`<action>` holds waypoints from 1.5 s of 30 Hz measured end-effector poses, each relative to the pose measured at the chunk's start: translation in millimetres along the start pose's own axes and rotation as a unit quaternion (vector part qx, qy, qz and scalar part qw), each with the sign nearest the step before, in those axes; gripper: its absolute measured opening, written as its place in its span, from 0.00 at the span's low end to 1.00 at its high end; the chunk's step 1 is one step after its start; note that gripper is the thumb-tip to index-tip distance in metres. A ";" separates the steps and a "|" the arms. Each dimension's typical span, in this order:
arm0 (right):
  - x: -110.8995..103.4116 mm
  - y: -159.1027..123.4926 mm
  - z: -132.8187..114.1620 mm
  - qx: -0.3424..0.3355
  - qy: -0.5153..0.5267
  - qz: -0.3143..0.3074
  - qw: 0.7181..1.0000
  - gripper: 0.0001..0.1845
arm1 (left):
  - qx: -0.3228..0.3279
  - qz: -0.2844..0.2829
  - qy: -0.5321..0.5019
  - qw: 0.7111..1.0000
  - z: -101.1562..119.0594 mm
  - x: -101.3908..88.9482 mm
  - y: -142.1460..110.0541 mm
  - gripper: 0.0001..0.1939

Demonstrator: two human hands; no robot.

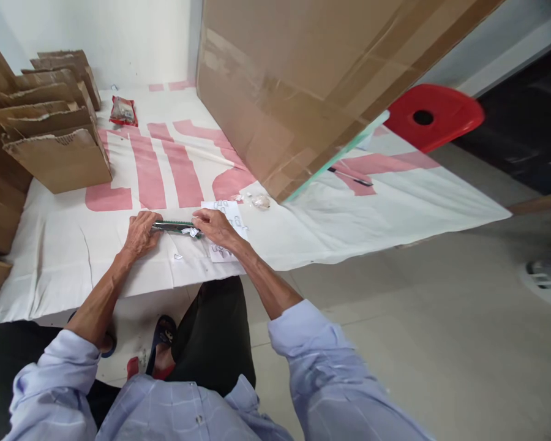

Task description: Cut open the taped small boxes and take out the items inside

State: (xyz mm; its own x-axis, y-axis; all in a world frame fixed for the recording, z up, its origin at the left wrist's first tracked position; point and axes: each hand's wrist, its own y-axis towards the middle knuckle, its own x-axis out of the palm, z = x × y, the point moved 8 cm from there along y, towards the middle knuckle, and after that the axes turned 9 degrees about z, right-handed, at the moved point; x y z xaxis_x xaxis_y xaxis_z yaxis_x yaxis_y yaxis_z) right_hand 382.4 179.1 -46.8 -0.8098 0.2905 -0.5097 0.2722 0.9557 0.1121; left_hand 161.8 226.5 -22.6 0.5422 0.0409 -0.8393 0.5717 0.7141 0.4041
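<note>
The left hand (142,234) is clamped on the left end of the strip (172,226); the right hand (215,228) has its fingertips closed on the right end, so the strip lies between the hands. White scraps (191,232) sit just beside the right fingertips. Partly under the right hand is the paper (232,214). Beyond that hand is clear plastic (260,201); well to its right, the pen (351,177). Beyond the left hand lies the red packet (123,111).

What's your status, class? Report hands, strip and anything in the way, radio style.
Left hand on green strip, left end. Right hand at right end, grip unclear. Possible clutter: white scraps by right fingers, paper partly under right hand.
</note>
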 end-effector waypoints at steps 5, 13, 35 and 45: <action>4.6 2.9 2.1 0.007 0.050 0.005 0.999 0.15 | 0.000 0.000 -0.002 1.000 0.7 -0.3 0.3 0.15; -4.5 -11.7 -29.8 -0.119 -0.019 -0.006 0.993 0.11 | -0.007 0.000 -0.006 1.000 -0.1 -0.8 0.8 0.14; 10.9 -36.4 -50.8 -0.176 -0.208 0.017 0.962 0.09 | -0.012 -0.002 0.005 1.000 -0.3 -1.0 3.0 0.14; -93.3 -25.9 -28.8 -0.042 0.047 0.192 0.979 0.10 | -0.027 0.039 0.014 0.999 -8.8 -5.7 7.3 0.12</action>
State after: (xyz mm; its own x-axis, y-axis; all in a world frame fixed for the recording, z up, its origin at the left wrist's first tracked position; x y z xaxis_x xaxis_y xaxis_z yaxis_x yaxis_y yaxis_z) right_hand 436.0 128.6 22.4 -0.7021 0.6284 -0.3350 0.5252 0.7746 0.3523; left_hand 157.4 237.6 -18.0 0.5666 0.1170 -0.8156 0.4938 0.7442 0.4498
